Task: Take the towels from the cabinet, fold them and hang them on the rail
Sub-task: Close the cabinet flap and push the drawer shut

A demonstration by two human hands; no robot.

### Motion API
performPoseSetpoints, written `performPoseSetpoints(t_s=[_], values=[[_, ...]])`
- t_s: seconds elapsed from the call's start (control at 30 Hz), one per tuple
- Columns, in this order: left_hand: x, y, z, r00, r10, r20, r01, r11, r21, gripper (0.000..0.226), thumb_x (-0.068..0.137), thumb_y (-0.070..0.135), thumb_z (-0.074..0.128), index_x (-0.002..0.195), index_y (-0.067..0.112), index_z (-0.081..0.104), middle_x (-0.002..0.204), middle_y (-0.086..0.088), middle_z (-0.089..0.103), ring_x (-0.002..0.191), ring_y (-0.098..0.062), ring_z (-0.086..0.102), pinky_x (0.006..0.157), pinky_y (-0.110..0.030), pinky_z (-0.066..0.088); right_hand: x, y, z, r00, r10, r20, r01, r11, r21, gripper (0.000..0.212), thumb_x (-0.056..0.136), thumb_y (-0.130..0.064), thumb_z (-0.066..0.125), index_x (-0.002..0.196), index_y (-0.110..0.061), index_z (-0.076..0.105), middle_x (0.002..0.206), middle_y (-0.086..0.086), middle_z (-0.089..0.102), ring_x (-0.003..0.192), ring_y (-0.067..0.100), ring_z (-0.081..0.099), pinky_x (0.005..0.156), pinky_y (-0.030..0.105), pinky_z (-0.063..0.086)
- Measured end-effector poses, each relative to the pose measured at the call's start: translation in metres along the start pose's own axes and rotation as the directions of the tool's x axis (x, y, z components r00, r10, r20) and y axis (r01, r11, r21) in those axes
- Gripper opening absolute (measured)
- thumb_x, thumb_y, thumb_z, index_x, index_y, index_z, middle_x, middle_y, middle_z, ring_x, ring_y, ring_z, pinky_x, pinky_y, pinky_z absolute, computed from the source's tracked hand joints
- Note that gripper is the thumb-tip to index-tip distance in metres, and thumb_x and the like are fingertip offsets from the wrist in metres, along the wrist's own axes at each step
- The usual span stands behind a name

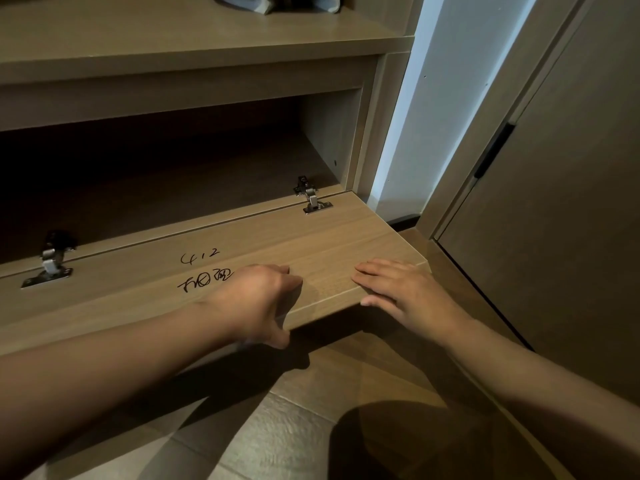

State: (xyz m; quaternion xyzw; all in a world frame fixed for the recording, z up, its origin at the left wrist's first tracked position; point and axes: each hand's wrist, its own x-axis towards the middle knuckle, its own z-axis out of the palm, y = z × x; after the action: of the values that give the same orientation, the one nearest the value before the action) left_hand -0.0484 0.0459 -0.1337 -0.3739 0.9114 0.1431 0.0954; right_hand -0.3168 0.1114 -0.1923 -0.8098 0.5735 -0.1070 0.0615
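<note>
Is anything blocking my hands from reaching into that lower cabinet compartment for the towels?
Nothing visible does. The flap door is folded down flat, the left hand gripping its front edge and the right hand flat on it. The compartment behind is open, but dark; no towels show inside.

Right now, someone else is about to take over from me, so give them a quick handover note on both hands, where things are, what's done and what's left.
Left hand: gripping the front edge of the flap door, fingers over the top, thumb underneath.
Right hand: lying flat and open on the same door, near its right corner.
The door is folded down, hanging on two hinges. The open compartment behind it is dark; no towel shows inside.
A bundle of pale cloth sits on the upper shelf, mostly cut off; possibly towels.
Done: cabinet open.
Left: take the towels, fold and hang them. No rail in view.
</note>
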Motion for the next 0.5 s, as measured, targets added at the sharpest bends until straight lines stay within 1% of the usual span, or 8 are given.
performPoseSetpoints(t_s=[0.1,0.17,0.27,0.33,0.37,0.4,0.47,0.5], values=[[-0.001,0.0,-0.001,1.0,-0.001,-0.006,0.001,1.0,-0.008,0.067,0.067,0.043,0.076,0.126,0.02,0.055,0.133,0.001,0.051,0.115,-0.017,0.052,0.094,-0.035,0.05,0.0,0.001,0.006,0.988,-0.125,-0.093,0.11,0.983,-0.147,0.042,0.095,-0.04,0.048,0.131,-0.022,0.057,0.136,0.0,0.058,0.128,0.018,0.053,0.111,0.039,0.032],[-0.001,-0.002,-0.002,1.0,-0.005,-0.009,0.005,1.0,-0.022,0.069,0.068,0.043,0.076,0.13,0.023,0.052,0.139,0.003,0.046,0.118,-0.016,0.05,0.097,-0.033,0.049,0.002,0.003,0.01,0.973,-0.19,-0.132,0.158,0.962,-0.222,0.04,0.094,-0.035,0.052,0.129,-0.017,0.058,0.133,0.004,0.061,0.125,0.021,0.055,0.112,0.042,0.031],[-0.001,-0.003,-0.004,1.0,-0.005,0.017,0.005,1.0,-0.015,0.073,0.072,0.044,0.076,0.136,0.028,0.046,0.146,0.006,0.04,0.124,-0.014,0.046,0.101,-0.03,0.046,0.003,0.007,0.017,0.955,-0.249,-0.163,0.197,0.939,-0.281,0.04,0.091,-0.029,0.059,0.128,-0.013,0.058,0.132,0.007,0.061,0.125,0.023,0.055,0.113,0.047,0.029],[0.0,-0.002,-0.013,0.999,0.009,0.035,-0.008,1.0,-0.027,0.075,0.073,0.051,0.074,0.138,0.029,0.044,0.146,0.007,0.039,0.126,-0.013,0.044,0.102,-0.028,0.043,0.004,0.008,0.018,0.941,-0.29,-0.173,0.227,0.923,-0.311,0.039,0.091,-0.027,0.06,0.127,-0.012,0.058,0.131,0.009,0.061,0.124,0.025,0.056,0.113,0.052,0.031],[0.001,-0.003,-0.021,1.0,0.013,0.009,-0.013,0.999,-0.047,0.076,0.073,0.056,0.072,0.139,0.031,0.042,0.149,0.008,0.036,0.129,-0.013,0.041,0.104,-0.026,0.039,0.004,0.007,0.018,0.936,-0.301,-0.18,0.234,0.918,-0.319,0.039,0.09,-0.026,0.061,0.127,-0.012,0.059,0.13,0.01,0.061,0.123,0.026,0.057,0.112,0.054,0.032],[0.002,-0.005,-0.031,0.998,0.018,-0.055,-0.021,0.998,-0.06,0.076,0.075,0.059,0.068,0.14,0.032,0.041,0.152,0.009,0.031,0.134,-0.013,0.036,0.106,-0.026,0.033,0.004,0.006,0.017,0.933,-0.305,-0.193,0.234,0.918,-0.321,0.039,0.089,-0.025,0.062,0.126,-0.011,0.059,0.13,0.01,0.062,0.122,0.026,0.057,0.112,0.056,0.032],[0.007,-0.014,-0.055,0.968,0.031,-0.248,-0.036,0.999,-0.016,0.074,0.078,0.061,0.062,0.143,0.033,0.037,0.158,0.008,0.023,0.144,-0.015,0.021,0.112,-0.029,0.018,0.007,0.005,0.012,0.926,-0.298,-0.234,0.22,0.925,-0.308,0.04,0.089,-0.021,0.063,0.127,-0.011,0.059,0.129,0.01,0.062,0.122,0.026,0.057,0.112,0.057,0.032],[0.01,-0.02,-0.067,0.947,0.028,-0.321,-0.024,1.0,0.016,0.077,0.08,0.062,0.06,0.145,0.032,0.034,0.159,0.006,0.019,0.147,-0.016,0.014,0.115,-0.031,0.011,0.01,0.004,0.007,0.92,-0.292,-0.263,0.212,0.932,-0.293,0.039,0.09,-0.02,0.062,0.127,-0.01,0.059,0.129,0.01,0.062,0.122,0.025,0.057,0.113,0.056,0.031]])
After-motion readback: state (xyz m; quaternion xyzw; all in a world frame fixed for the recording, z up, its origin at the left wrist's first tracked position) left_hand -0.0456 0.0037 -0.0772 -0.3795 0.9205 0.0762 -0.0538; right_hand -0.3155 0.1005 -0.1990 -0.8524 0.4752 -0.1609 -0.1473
